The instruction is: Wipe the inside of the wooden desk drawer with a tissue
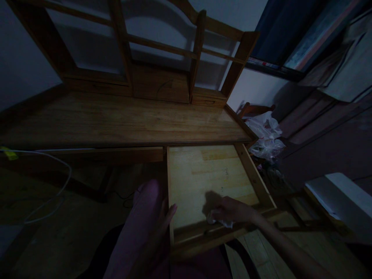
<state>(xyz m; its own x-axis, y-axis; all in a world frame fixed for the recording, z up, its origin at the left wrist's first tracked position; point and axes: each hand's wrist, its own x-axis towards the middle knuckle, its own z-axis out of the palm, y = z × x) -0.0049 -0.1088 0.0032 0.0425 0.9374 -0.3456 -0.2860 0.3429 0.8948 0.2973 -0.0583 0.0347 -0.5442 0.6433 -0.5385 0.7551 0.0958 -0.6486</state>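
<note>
Lower centre: rectangular pale-wood drawer (197, 184); right hand (231, 210) clutching crumpled white cloth (213, 217); left hand (166, 221) at drawer's left wall, grip indeterminable.

A brown wooden open-shelved hutch (159, 82) stands behind the long brown wooden desktop (145, 122); below the desktop's right part projects a rectangular pale-wood drawer (197, 174); a crumpled white wad (227, 224), in the right hand (231, 209), is near the drawer's front; the left hand (166, 221) is at its left side; translucent plastic bags (265, 127) sit right of the desktop.
</note>
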